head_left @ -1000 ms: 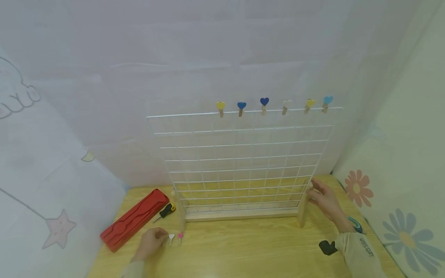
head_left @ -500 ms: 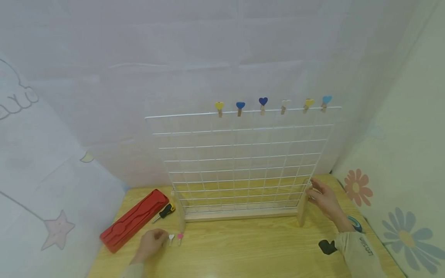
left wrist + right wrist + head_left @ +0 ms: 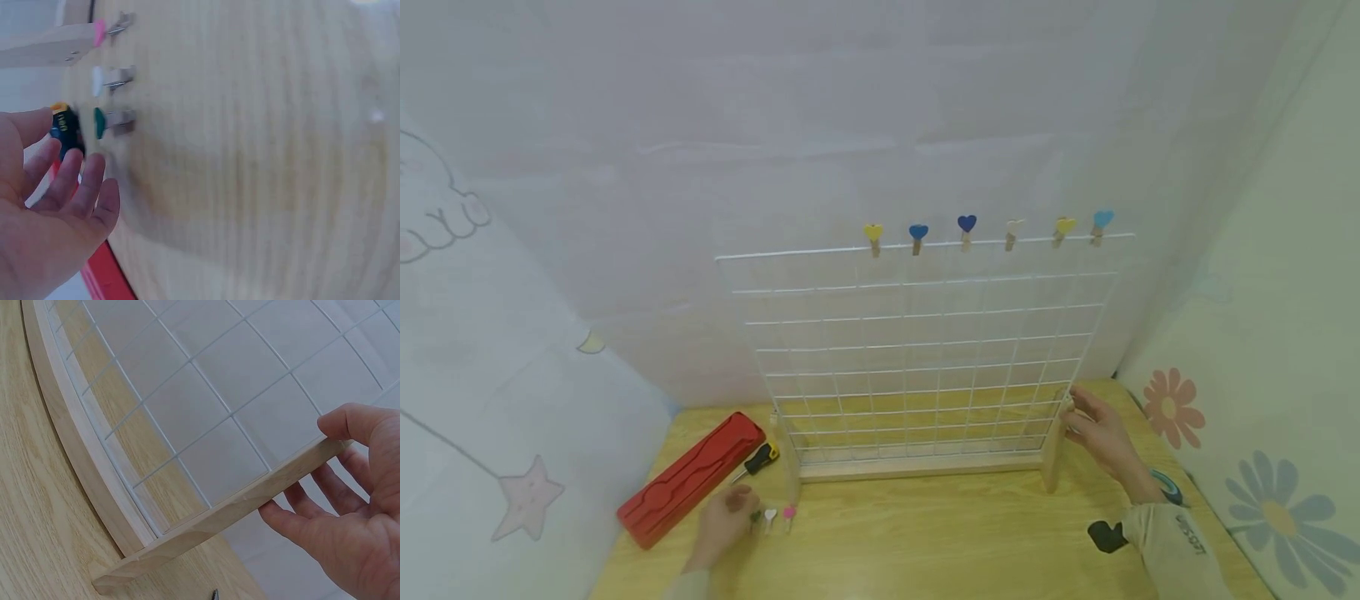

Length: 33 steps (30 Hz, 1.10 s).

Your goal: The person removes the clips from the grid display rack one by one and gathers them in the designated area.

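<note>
My left hand [image 3: 722, 525] is just left of a row of small heart clothespins on the table, its fingers loosely bent with nothing between them. Nearest to it is the green clothespin [image 3: 112, 121]; beside that lie a white clothespin [image 3: 112, 80] and a pink clothespin [image 3: 111, 30]. On the right, my right hand [image 3: 1099, 427] holds the wooden upright [image 3: 244, 497] of a stand, thumb on one side and fingers on the other. This stand carries a white wire grid [image 3: 904, 343], with several heart clothespins clipped along its top wire, among them a light blue clothespin [image 3: 1101, 225].
A red tray [image 3: 692, 479] with moulded hollows lies at the left of the table [image 3: 917, 546], a screwdriver [image 3: 762, 458] next to it. By the right forearm are a black object [image 3: 1107, 536] and a teal ring-shaped item [image 3: 1167, 487]. Patterned sheets hang behind and beside.
The left hand's fingers have loosened and drawn back slightly to the left. A green clothespin now shows beside the white one. The right hand keeps its hold on the upright.
</note>
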Tool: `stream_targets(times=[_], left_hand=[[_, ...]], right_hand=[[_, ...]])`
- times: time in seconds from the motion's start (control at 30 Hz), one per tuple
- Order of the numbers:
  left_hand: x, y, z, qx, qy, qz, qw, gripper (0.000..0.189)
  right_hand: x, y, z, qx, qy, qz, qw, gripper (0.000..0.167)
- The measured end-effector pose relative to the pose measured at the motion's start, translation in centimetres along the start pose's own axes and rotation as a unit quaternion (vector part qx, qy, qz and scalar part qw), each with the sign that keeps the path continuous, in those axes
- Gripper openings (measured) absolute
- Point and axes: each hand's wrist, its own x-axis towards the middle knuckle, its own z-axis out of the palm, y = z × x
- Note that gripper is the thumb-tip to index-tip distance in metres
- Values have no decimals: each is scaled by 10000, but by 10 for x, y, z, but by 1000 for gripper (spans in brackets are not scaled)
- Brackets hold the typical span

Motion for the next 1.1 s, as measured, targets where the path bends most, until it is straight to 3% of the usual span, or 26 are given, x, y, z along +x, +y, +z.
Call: stream_targets(times=[0.3, 0.43, 0.53, 0.7, 0.93, 1.1], left_hand=[[8, 45, -31, -792, 368, 315, 9957, 35], [8, 72, -43, -1221, 218, 566, 9907, 39], [8, 92, -48, -1728, -70, 1121, 9785, 40], [6, 130, -56, -2305, -611, 2258, 9446, 39], [4, 198, -75, -2221, -804, 2987, 9246, 39], [8, 250, -94, -2252, -825, 3551, 9035, 42]], right_hand=[[-1, -2, -1, 21, -82, -11, 10000, 69], [-2, -1, -1, 50, -164, -55, 9998, 68], [-3, 0, -2, 55, -195, -71, 9998, 68], [-2, 0, -2, 63, -207, -77, 9997, 68], [-2, -1, -1, 62, -150, -116, 9998, 68], [-3, -2, 0, 1, -101, -89, 9999, 68]])
